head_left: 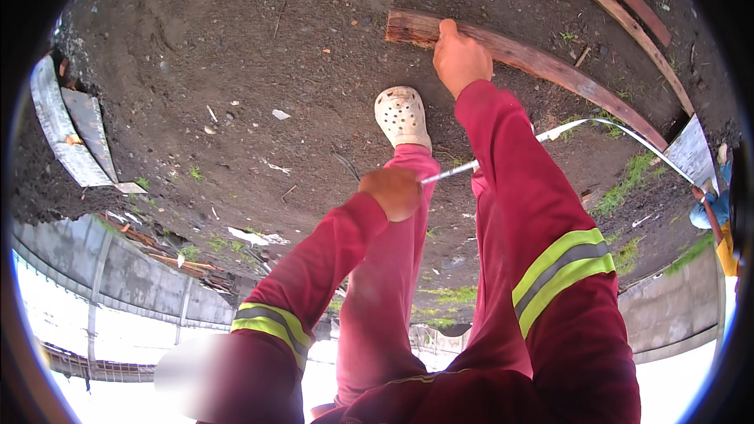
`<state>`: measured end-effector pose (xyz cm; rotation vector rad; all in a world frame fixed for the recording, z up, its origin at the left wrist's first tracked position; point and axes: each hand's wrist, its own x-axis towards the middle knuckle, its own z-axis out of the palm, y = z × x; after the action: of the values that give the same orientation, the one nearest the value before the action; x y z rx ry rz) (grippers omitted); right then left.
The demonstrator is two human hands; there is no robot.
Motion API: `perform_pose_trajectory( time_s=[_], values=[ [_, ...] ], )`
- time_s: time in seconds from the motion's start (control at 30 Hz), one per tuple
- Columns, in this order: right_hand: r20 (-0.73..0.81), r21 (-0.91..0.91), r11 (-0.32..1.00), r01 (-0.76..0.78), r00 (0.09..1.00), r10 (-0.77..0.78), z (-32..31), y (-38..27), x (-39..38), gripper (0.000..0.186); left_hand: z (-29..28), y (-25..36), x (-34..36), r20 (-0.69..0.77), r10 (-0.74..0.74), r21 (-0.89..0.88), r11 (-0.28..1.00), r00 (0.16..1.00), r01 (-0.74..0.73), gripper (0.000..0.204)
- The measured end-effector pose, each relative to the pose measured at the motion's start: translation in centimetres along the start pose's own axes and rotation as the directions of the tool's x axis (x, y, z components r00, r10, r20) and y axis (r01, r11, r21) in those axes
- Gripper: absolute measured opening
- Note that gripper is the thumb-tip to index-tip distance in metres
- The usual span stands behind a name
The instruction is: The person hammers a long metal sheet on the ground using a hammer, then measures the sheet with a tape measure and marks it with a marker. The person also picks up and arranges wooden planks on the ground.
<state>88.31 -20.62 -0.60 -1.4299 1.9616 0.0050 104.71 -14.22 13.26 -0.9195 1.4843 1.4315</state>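
My right hand (462, 59) is closed on a long reddish-brown wooden plank (542, 64), close to its squared left end. From there the plank stretches right across the dirt. Lower and to the left, my left hand (390, 192) is closed around one end of a long, thin white strip (577, 124) that looks like a measuring tape. The strip passes behind my right forearm and curves away to the far right, ending near a co-worker's hand (698, 193). What lies inside my left fist is hidden.
My pale clog (401, 116) stands on dark soil below the plank. More boards (648, 43) lie at the upper right, and a grey sheet (691, 151) sits at the plank's far end. Bent metal sheets (67, 129) lie at left. Concrete walls (75, 255) border the ground.
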Motion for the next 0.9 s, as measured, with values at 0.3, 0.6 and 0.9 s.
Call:
perform_pose_trajectory(
  time_s=[0.3, 0.6, 0.9],
  values=[
    [0.223, 0.300, 0.870, -0.391, 0.916, 0.335, -0.6, 0.5, -9.2, 0.022, 7.3, 6.6, -7.3, 0.233, 0.138, -0.176, 0.980, 0.963, -0.098, 0.034],
    [0.021, 0.341, 0.877, -0.339, 0.935, 0.353, -0.7, -0.1, 0.3, 0.021, 9.8, 5.2, -5.5, -0.009, 0.120, -0.168, 0.979, 0.993, -0.120, 0.029],
    [-0.054, 0.382, 0.865, -0.326, 0.926, 0.374, -0.3, -0.9, 1.3, 0.019, 8.9, 4.9, -5.1, 0.128, 0.131, -0.150, 0.982, 0.983, -0.112, 0.028]
  ],
)
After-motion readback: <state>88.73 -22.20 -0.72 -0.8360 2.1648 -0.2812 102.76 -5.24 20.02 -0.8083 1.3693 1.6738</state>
